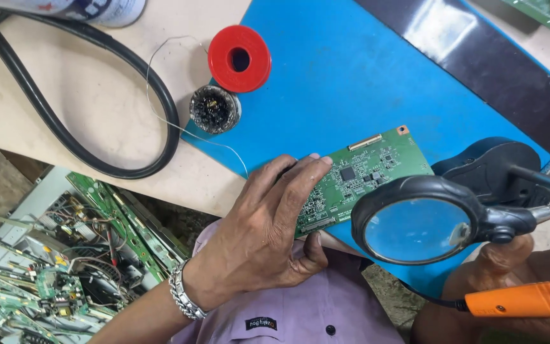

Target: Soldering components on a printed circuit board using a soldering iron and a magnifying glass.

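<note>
From my remote seat, I take the blue mat as my landmark, spread across the pale workbench. Left of the mat, a thick black cable loops over the bench; below the bench edge, a heap of scrap circuit boards lies on the floor. On the mat's near edge rests a green circuit board, tilted, its lower left end pinched by the left hand, fingers on top and thumb beneath, a silver bracelet at the wrist. Over the mat's lower right corner hangs a black-framed magnifying lens on a flexible arm, partly covering the board's right end. Below the lens, off the mat, the right hand is clenched around an orange-handled soldering iron. At the mat's upper left edge sits a red solder spool, and just beneath it a round tin of tip-cleaning wool.
</note>
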